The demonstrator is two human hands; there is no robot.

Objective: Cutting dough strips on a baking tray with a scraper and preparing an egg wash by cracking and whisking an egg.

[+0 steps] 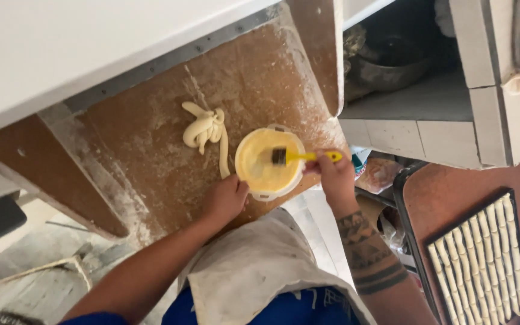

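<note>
Head view: I see both hands at a tub of yellow glaze on the floured tabletop (151, 138).

My right hand (335, 177) is closed around a yellow-handled brush (302, 157), bristles dipped in the tub (268, 161). My left hand (227, 198) is curled against the tub's near side (grip unclear). Twisted raw dough (204, 129) lies just beside it; a tray of dough sticks (482, 259) sits well apart.

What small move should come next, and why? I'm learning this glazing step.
Probably lift the yellow-handled pastry brush out of the round white tub of yellow liquid: its bristles are dipped, the right hand grips the handle, and the left hand steadies the tub.
</note>
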